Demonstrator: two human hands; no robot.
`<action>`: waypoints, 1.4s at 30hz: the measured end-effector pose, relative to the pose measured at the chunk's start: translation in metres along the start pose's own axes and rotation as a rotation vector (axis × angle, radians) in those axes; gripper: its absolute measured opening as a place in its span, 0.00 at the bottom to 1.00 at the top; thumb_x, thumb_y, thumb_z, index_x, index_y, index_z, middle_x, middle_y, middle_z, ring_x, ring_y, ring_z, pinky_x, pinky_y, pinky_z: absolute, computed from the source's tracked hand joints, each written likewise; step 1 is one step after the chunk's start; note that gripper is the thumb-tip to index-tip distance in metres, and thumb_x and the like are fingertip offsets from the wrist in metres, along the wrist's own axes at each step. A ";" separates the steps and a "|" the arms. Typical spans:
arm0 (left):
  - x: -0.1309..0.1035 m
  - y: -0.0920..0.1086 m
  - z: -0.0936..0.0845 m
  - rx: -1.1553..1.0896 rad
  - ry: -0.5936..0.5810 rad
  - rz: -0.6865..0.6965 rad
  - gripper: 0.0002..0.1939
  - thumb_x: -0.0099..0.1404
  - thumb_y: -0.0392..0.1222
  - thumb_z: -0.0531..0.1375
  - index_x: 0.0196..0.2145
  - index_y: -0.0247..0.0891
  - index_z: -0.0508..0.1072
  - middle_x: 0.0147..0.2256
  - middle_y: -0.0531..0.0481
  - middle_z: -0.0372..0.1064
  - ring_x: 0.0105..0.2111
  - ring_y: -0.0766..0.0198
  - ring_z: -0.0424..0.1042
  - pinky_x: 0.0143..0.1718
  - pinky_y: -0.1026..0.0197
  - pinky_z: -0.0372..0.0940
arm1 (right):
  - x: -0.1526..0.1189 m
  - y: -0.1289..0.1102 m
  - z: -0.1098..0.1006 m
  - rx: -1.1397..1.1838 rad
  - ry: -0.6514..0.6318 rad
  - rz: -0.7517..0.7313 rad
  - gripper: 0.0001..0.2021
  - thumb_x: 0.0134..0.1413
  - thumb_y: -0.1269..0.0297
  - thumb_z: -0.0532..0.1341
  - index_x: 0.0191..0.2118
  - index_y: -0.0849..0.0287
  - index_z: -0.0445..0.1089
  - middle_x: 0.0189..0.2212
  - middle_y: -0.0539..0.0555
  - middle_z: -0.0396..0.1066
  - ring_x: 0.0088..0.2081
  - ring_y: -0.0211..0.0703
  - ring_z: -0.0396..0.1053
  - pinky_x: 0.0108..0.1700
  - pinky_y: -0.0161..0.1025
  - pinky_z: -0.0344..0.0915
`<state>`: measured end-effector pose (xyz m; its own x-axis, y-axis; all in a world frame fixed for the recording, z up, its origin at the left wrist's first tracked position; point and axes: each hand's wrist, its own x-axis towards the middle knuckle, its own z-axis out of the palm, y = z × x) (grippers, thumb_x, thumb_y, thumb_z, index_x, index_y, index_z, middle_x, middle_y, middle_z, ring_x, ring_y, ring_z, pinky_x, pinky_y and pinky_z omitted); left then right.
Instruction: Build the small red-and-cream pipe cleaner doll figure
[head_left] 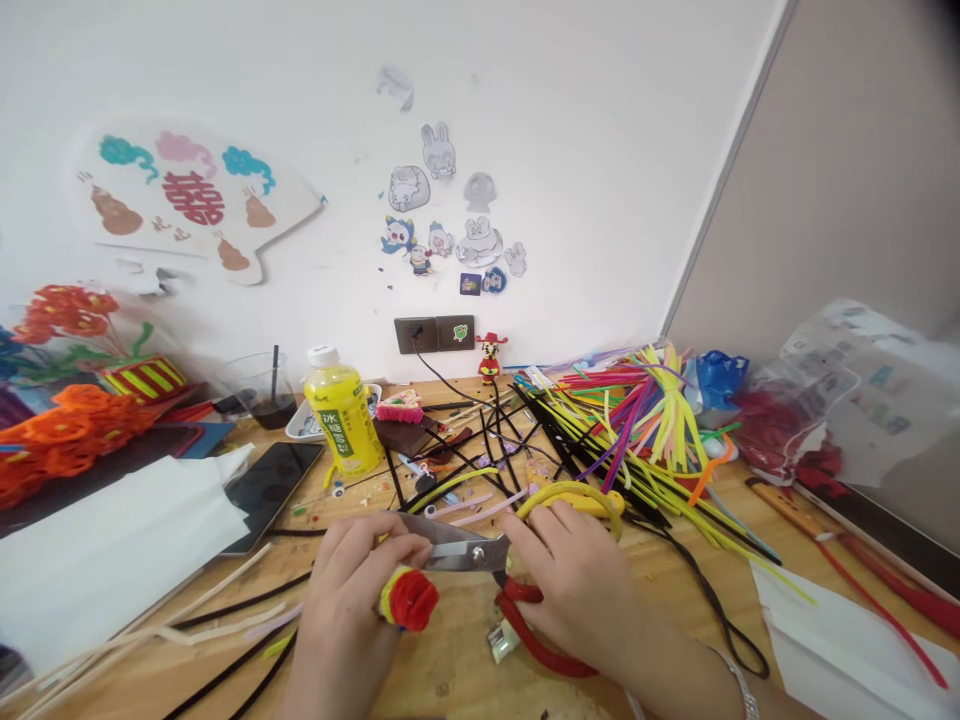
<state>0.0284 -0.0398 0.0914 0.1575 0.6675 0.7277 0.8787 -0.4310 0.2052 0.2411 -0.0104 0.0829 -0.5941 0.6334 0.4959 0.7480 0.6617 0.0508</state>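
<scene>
My left hand (346, 595) is closed around a small fuzzy pipe-cleaner piece (412, 600) with a round red end and a yellow band. In my right hand (576, 572) is a pair of scissors (480, 553), its red lower handle hanging below my palm. The blades point left, and their tips reach the fingertips of my left hand. How far the blades are apart is hard to make out. A yellow loop (577, 488) arches over my right fingers; whether it belongs to the scissors I cannot tell.
Behind my hands lie scattered black pipe cleaners (495, 440) and a yellow drink bottle (341, 415). A heap of coloured pipe cleaners (645, 430) is at right. Left are a phone (274, 490), white paper (127, 550), a plastic cup (262, 390) and orange fuzzy flowers (82, 430).
</scene>
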 end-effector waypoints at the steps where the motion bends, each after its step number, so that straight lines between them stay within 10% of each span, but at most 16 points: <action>1: -0.001 -0.001 0.001 0.008 -0.001 -0.003 0.04 0.57 0.37 0.56 0.29 0.41 0.72 0.29 0.47 0.68 0.32 0.58 0.65 0.35 0.55 0.58 | 0.000 0.000 0.000 -0.003 -0.002 -0.007 0.22 0.46 0.59 0.58 0.49 0.60 0.61 0.31 0.55 0.64 0.33 0.48 0.59 0.32 0.41 0.54; 8: 0.000 -0.006 -0.002 -0.069 0.085 -0.063 0.05 0.54 0.37 0.60 0.31 0.43 0.71 0.32 0.49 0.66 0.35 0.57 0.64 0.38 0.55 0.58 | 0.000 0.003 0.005 0.153 -0.034 0.085 0.20 0.42 0.66 0.59 0.46 0.58 0.64 0.33 0.55 0.67 0.35 0.48 0.63 0.35 0.41 0.58; 17: 0.004 0.008 0.000 -0.530 0.180 -0.750 0.09 0.54 0.46 0.59 0.32 0.42 0.64 0.34 0.50 0.69 0.37 0.58 0.68 0.41 0.58 0.60 | 0.006 0.003 -0.004 0.546 -0.062 0.337 0.23 0.35 0.69 0.61 0.44 0.52 0.66 0.39 0.51 0.70 0.39 0.46 0.66 0.41 0.41 0.61; 22: -0.003 0.006 0.007 -0.436 0.000 -0.706 0.09 0.52 0.47 0.60 0.31 0.42 0.70 0.30 0.50 0.72 0.32 0.58 0.70 0.35 0.60 0.63 | 0.007 -0.001 -0.008 0.659 -0.103 0.377 0.25 0.34 0.65 0.65 0.45 0.52 0.66 0.42 0.52 0.70 0.42 0.48 0.66 0.42 0.41 0.62; 42: -0.003 0.014 0.006 -0.314 -0.021 -0.489 0.06 0.53 0.43 0.57 0.24 0.40 0.71 0.22 0.53 0.73 0.21 0.65 0.71 0.25 0.68 0.65 | 0.005 -0.008 -0.008 0.866 -0.293 0.474 0.23 0.33 0.68 0.65 0.42 0.51 0.65 0.31 0.48 0.70 0.29 0.40 0.65 0.27 0.32 0.59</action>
<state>0.0427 -0.0440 0.0881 -0.2212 0.8451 0.4868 0.6764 -0.2266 0.7008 0.2349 -0.0156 0.0920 -0.4290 0.9009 0.0651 0.5232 0.3066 -0.7952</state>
